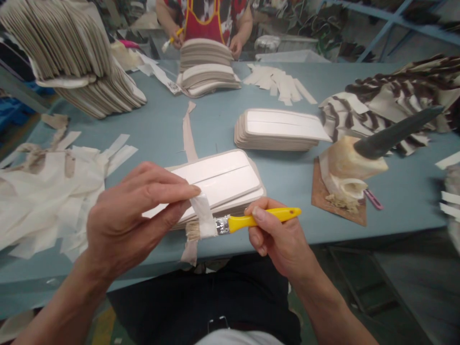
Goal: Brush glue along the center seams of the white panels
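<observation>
My right hand (275, 235) grips the yellow handle of a small paintbrush (247, 221), its bristles pointing left near the table's front edge. My left hand (138, 215) pinches a thin white strip (201, 213) between thumb and fingers; the strip drapes over the brush's bristles and metal ferrule. Just behind both hands lies a low stack of beige pads with glossy white faces (219, 179), a seam running along the top one.
A heap of white paper strips (46, 196) lies at the left. More pad stacks (280, 129) sit mid-table and back left (72, 52). A glue lump with a dark handle (355, 165) stands on the right. Across the blue table (161, 124), a co-worker's hands (235, 45) handle another stack.
</observation>
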### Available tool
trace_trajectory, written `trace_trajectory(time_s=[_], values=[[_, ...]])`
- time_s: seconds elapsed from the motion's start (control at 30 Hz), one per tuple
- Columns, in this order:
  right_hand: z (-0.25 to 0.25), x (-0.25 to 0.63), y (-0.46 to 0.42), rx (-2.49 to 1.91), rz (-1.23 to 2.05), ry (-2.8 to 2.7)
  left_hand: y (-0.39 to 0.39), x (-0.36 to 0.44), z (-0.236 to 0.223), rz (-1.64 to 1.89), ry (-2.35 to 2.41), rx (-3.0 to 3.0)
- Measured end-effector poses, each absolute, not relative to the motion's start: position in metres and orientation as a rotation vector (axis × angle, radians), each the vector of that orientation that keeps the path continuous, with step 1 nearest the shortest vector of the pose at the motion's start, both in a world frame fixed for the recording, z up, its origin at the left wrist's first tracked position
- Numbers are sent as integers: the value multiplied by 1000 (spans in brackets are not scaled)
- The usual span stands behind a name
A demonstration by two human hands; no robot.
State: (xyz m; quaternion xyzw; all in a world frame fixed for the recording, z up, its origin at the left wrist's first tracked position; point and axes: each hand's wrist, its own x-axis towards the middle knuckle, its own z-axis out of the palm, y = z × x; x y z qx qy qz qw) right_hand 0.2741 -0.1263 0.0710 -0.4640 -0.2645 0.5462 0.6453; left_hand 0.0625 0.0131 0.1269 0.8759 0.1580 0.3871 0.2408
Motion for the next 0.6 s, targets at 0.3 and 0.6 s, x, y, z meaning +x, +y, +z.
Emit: trace_trajectory(time_s=[0.3,0.6], values=[[71,272,-123,-1108,1269,-606,19,61,129,1006,326,2644],[71,286,-128,-946,1307,-707,14,61,117,1065,583,2335]])
